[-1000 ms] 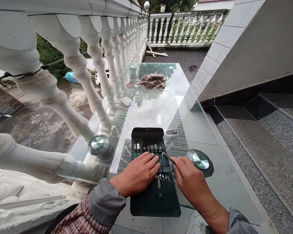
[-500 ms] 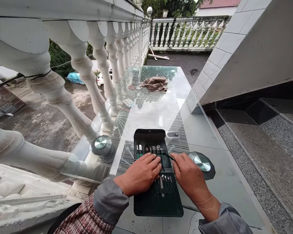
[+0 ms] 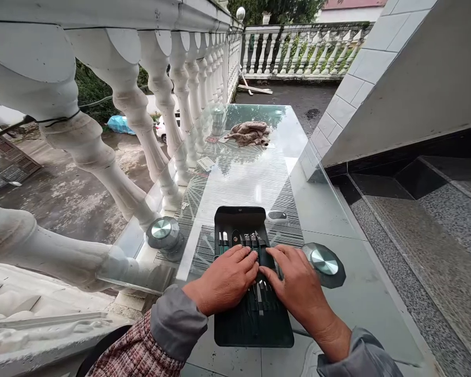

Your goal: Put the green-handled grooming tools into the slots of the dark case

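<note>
A dark green manicure case (image 3: 255,330) lies unfolded on the glass table. Its upper row holds several tools, among them nail clippers (image 3: 253,238) and slim white-tipped tools (image 3: 223,236); a pointed metal tool (image 3: 258,237) sits at the row's right end. In the lower row, several slender metal tools (image 3: 259,293) are partly hidden by my hands. My left hand (image 3: 230,276) lies across the case's middle, fingers stretched out and holding the case down. At the case's right edge is my right hand (image 3: 298,280), thumb and forefinger apart, fingertips touching the case beside the pointed tool.
On the glass table (image 3: 349,293) are a dark oval object (image 3: 277,215), a crumpled brown cloth (image 3: 249,134) and a small card (image 3: 206,164). Round metal-topped supports (image 3: 325,262) show at the table's corners. A white balustrade (image 3: 133,99) runs along the left; stone steps (image 3: 416,235) rise at the right.
My right hand has moved left onto the case. The dark slanted tool it held at the edge now stands in the upper row, and its fingers have spread. My left hand stays put.
</note>
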Tool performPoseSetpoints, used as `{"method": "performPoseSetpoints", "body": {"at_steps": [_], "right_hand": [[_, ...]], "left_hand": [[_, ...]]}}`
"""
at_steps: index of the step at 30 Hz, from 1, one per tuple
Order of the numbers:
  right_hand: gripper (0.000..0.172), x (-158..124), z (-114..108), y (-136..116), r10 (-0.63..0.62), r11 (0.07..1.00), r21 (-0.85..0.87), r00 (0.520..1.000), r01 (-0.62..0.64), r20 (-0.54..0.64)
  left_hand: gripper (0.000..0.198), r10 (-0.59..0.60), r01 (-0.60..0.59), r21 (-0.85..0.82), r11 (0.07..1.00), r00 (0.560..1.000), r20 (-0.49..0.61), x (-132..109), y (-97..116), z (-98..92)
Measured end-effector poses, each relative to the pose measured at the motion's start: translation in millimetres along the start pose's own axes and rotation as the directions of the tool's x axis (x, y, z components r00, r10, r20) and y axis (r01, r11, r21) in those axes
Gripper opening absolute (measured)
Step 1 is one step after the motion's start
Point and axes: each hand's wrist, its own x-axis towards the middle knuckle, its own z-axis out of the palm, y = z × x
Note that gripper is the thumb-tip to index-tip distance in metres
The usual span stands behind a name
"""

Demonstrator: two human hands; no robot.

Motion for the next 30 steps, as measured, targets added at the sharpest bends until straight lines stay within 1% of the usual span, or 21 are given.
{"method": "performPoseSetpoints", "body": {"at_steps": [6,10,14,16,20,27,30], "right_hand": [[0.026,-1,-1,-1,-0.004,0.999,-0.034,1.000,0.004,-0.015],[0.026,-2,4,-3,-0.040,0.997,-0.071,0.995,0.034,-0.092],[0.027,-1,9,-2,-0.054,0.998,-0.039,0.985,0.048,-0.163],[0.028,-2,9,2,-0.051,0.999,-0.009,0.985,0.051,-0.168],[0.033,-7,6,9,-0.047,0.997,0.046,0.990,0.054,-0.133],[0.023,-9,9,4,-0.038,0.998,0.042,0.987,0.045,-0.157],[0.022,-7,12,1,-0.027,0.999,0.030,0.984,0.033,-0.175]], "left_hand": [[0.025,0.012,-0.012,0.008,1.000,1.000,0.018,0,0,-2.4],[0.024,0.009,-0.009,0.002,1.000,1.000,0.018,0,0,-2.3],[0.023,-0.022,0.022,-0.002,1.000,1.000,-0.005,0,1,-0.4],[0.024,-0.038,0.038,-0.004,0.999,0.999,-0.009,-1,1,-0.6],[0.022,-0.036,0.036,-0.010,0.999,0.999,0.005,0,1,-2.2],[0.022,-0.031,0.031,-0.006,0.999,0.999,-0.011,0,1,-2.6],[0.020,-0.040,0.040,-0.002,0.999,0.999,0.002,1,2,-3.7]]}}
